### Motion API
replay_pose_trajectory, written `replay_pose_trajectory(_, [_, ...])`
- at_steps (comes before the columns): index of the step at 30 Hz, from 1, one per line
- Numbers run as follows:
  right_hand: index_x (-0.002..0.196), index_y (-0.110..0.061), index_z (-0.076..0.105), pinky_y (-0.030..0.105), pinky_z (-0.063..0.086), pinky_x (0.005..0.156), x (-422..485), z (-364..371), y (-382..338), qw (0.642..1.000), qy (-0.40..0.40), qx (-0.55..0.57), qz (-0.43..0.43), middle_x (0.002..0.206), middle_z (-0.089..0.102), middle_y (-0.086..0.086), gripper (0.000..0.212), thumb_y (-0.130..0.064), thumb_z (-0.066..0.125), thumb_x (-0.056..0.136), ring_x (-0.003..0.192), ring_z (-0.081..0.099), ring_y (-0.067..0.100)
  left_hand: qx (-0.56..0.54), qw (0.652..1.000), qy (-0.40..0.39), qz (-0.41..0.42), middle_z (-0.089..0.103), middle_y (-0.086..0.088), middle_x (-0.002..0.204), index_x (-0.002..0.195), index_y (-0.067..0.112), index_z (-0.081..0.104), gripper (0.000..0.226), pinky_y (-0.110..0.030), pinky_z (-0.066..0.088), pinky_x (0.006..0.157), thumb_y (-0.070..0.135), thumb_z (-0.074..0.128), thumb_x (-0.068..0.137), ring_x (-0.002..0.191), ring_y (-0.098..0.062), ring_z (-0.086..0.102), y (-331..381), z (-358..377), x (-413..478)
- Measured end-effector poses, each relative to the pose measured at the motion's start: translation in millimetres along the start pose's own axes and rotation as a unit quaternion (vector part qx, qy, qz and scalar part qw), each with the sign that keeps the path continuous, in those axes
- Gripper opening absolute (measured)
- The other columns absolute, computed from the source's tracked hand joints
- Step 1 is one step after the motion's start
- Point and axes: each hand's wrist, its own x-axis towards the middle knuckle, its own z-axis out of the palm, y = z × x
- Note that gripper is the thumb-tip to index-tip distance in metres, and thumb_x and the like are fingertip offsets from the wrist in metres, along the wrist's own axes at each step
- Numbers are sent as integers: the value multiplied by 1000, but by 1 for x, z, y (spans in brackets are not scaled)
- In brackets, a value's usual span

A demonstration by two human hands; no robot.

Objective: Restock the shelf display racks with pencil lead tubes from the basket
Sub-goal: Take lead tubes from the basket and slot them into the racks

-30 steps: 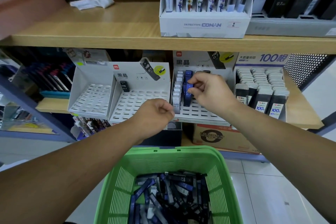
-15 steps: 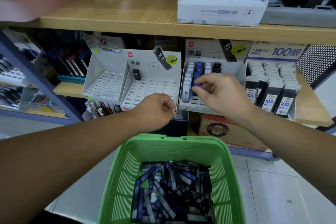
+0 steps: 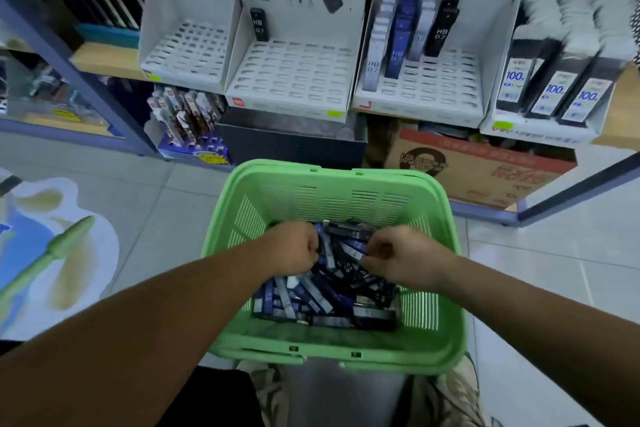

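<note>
Pencil lead tubes (image 3: 322, 291) lie heaped in the green basket (image 3: 332, 191). Right hand (image 3: 398, 258) pinches one of them (fingers curled). Left hand (image 3: 294, 250) is curled among them, grip indeterminate.

We count one green basket (image 3: 332, 184), two hands in it, left hand (image 3: 294, 248) and right hand (image 3: 405, 260), and three white slotted racks. The left rack (image 3: 187, 52) is one. The middle rack (image 3: 294, 80) holds one black tube (image 3: 259, 24), the right rack (image 3: 426, 87) four rows of tubes (image 3: 401, 35). The loose tubes (image 3: 332, 295) in the basket are too heaped to count.
</note>
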Motion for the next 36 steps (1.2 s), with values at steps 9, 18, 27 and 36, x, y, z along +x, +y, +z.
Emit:
replay_pose_trajectory(9, [135, -17, 65, 32, 47, 106, 46, 74, 40, 978, -162, 59, 120, 133, 64, 4, 52, -38, 79, 89, 119, 62, 22, -34, 996, -55, -67, 71, -13, 112, 120, 4, 67, 28, -23, 51, 81, 8, 72, 92, 98, -27, 68, -62, 67, 17])
replay_pose_trajectory(18, [149, -22, 47, 35, 44, 109, 59, 103, 43, 970, -203, -17, 135, 149, 51, 2, 88, -37, 91, 74, 133, 52, 25, -66, 994, 3, -84, 59, -7, 121, 134, 21, 55, 62, -23, 51, 85, 4, 80, 80, 107, -24, 65, -89, 82, 16])
replay_pose_trajectory(27, [140, -21, 55, 31, 48, 88, 65, 123, 54, 962, -203, 63, 168, 139, 55, 5, 65, -22, 85, 82, 114, 55, 22, -105, 979, -45, -167, 48, -7, 153, 161, 18, 26, 108, -38, 37, 118, 36, 90, 76, 141, -30, 42, -83, 88, 34])
replay_pose_trajectory(36, [118, -17, 63, 28, 52, 55, 76, 108, 33, 884, -74, 398, 233, 96, 72, 10, 18, -12, 58, 102, 69, 66, 19, -305, 921, 39, -239, 40, -9, 162, 162, 19, 27, 124, -43, 44, 116, 50, 97, 64, 142, -30, 47, -70, 98, 60])
